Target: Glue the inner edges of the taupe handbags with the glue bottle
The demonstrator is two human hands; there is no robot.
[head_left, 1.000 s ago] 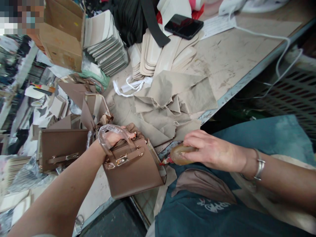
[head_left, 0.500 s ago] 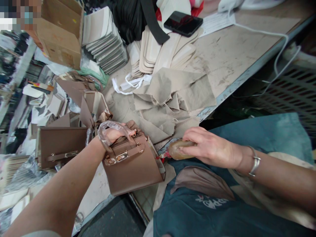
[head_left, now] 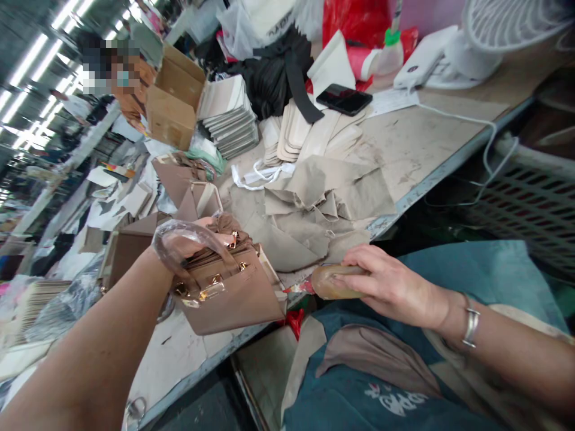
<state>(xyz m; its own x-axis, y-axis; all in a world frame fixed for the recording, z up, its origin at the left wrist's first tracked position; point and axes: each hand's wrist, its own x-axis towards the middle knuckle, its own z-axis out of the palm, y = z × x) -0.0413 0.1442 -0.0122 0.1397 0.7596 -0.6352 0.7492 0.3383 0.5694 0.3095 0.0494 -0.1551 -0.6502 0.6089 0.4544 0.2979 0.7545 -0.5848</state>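
Observation:
My left hand reaches into the top of a small taupe handbag with gold clasps, its plastic-wrapped handle looped over my wrist. The bag is lifted and tilted at the table's front edge. My right hand is closed round a smooth amber oval block at the table edge, over my lap. A second taupe handbag lies just left of the first, partly hidden by my left arm.
Crumpled grey-beige cloths lie mid-table. Behind them are stacks of cream leather pieces, a stack of panels, a cardboard box, a black phone, a white fan with cable, and another person at back left.
The view has tilted up, showing more of the far table. My left hand has raised the handbag slightly. My right hand still grips the amber block at the table edge.

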